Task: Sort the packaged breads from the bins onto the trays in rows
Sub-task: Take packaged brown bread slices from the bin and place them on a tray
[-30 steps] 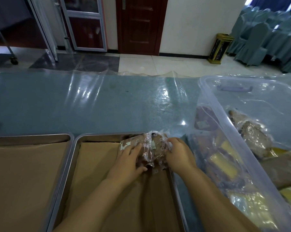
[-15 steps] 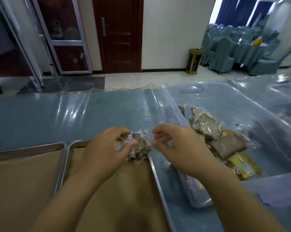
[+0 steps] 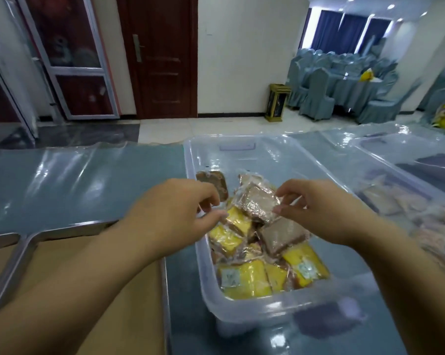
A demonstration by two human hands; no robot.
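One brown packet pinched by right fingers over the bin (left fingers curled, empty).

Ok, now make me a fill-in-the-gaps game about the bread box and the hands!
1. The clear bin holds brown packets and ____ ones.
2. The bread packet pinched by the right hand is ____.
3. The metal tray sits to the ____ of the bin.

Missing words: yellow, brown, left.
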